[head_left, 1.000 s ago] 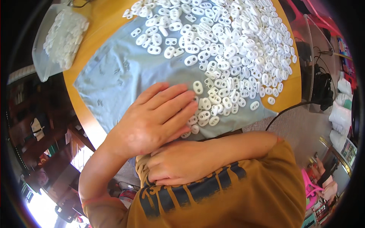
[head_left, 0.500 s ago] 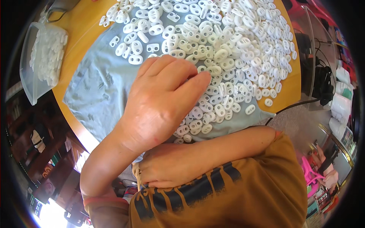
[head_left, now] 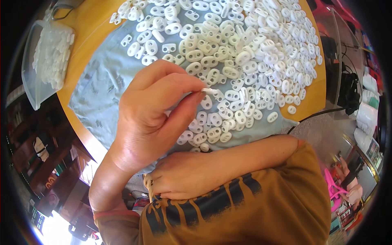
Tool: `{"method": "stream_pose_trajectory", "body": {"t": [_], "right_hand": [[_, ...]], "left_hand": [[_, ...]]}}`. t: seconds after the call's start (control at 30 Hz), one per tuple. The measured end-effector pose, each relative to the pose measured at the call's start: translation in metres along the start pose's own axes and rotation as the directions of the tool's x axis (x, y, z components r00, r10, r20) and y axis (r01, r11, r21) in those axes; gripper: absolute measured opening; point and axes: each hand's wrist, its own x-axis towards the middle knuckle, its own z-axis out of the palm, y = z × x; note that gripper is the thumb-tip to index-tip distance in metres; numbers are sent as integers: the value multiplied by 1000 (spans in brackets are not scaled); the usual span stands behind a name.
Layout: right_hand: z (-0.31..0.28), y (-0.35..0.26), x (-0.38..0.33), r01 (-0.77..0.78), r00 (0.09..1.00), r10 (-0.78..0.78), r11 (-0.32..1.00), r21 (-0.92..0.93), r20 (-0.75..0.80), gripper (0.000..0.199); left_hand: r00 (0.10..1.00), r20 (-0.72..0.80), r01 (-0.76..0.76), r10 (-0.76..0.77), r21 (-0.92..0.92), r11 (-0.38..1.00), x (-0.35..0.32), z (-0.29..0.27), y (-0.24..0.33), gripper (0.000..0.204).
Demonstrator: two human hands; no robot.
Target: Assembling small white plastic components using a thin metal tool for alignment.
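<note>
My left hand is raised over the near side of the pile, with thumb and forefinger pinched on a small white cord lock seen edge-on. Below its wrist, my right hand lies close to my body, fingers curled round a beige cord; most of that cord is hidden under the hand. Spread beyond both hands is a big heap of white two-hole cord locks, oval and plastic. They rest on a grey-blue cloth.
A wooden table bears the cloth. At the left edge stands a clear plastic container with white pieces inside. Black cables hang at the right, and one runs to the table's near right corner. A pink plastic item is lower right.
My left hand has drawn back from the pile and turned, and the cord lock now shows between thumb and forefinger. The right hand stays in place on the cord.
</note>
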Motion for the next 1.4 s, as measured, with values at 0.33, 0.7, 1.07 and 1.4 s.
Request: {"method": "stream_pose_trajectory", "body": {"t": [0.33, 0.7, 1.07, 1.4], "right_hand": [[-9, -17, -1, -45, 984, 43, 999, -8, -172, 8], [-49, -41, 19, -353, 845, 44, 795, -493, -534, 13], [-70, -29, 41, -377, 876, 6, 630, -679, -482, 12], [-84, -10, 77, -300, 930, -73, 413, -860, -359, 13]], "left_hand": [[835, -235, 176, -497, -742, 646, -75, -32, 17, 19], [761, -310, 102, -569, -810, 577, -164, -14, 8, 18], [769, -337, -47, -543, -877, 479, -165, -19, -8, 20], [729, -289, -55, -621, -929, 367, -168, -26, -19, 18]]}}
